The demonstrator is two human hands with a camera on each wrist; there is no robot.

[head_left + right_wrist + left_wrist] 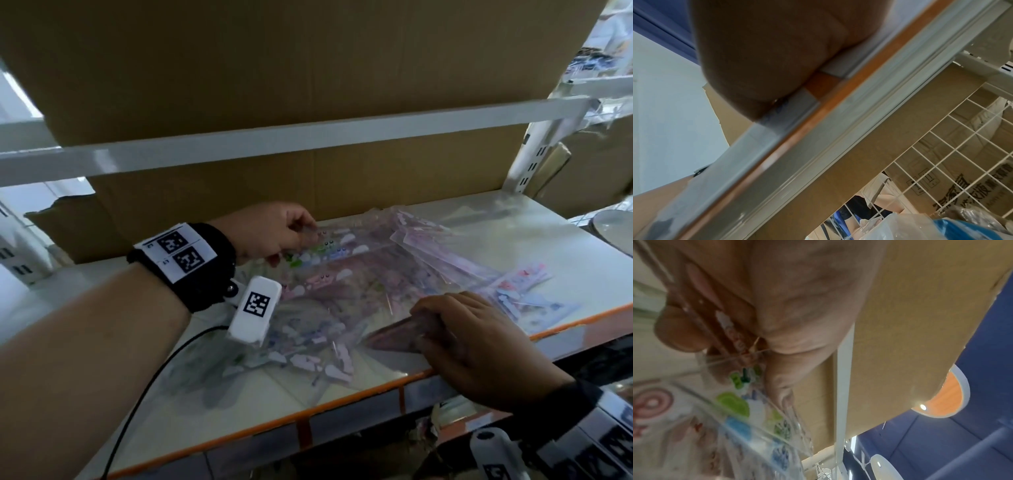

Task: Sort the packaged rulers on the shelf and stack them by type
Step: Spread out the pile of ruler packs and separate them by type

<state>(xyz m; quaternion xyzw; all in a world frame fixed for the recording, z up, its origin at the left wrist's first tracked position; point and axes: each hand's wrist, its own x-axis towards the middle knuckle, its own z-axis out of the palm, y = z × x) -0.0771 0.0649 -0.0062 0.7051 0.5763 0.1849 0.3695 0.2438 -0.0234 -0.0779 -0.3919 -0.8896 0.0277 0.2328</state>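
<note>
Left hand (274, 233): pinching ruler pack (329, 248) end; pack running rightward.
Right hand (479, 346): gripping pink bundle (397, 337) at shelf (342, 404) front.

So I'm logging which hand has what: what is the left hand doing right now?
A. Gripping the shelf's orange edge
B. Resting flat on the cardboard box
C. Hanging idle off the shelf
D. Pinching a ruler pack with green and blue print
D: the left hand pinches the end of a clear ruler pack with green and blue print, at the back of the pile.
</note>
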